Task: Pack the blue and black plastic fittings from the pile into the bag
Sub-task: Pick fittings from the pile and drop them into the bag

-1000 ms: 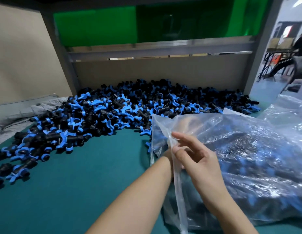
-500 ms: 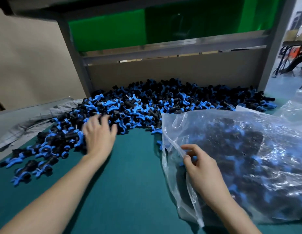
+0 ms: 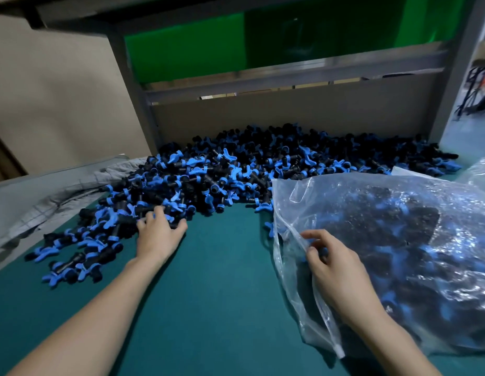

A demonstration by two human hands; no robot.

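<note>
1. Head view: your left hand [image 3: 160,236] lies palm down on the near edge of the pile [image 3: 236,172] of blue and black fittings [image 3: 73,267].
2. Its fingers are bent and dug in among the pieces, with the thumb out to the side. You cannot tell if it has hold of any piece.
3. Your right hand [image 3: 341,275] pinches the loose edge of the clear bag [image 3: 412,213] between the thumb and first finger. The other fingers are curled in.
4. The bag lies on its side on the green table [image 3: 209,308], to the right of the pile. Its open end is on the left, where your right hand is. It already has lots of fittings inside.
5. The pile spreads across the back of the table, up against a brown board [image 3: 290,118]. Some pieces lie loose near your left hand.
6. A grey cloth [image 3: 59,191] lies at the left side, touching the pile.
</note>
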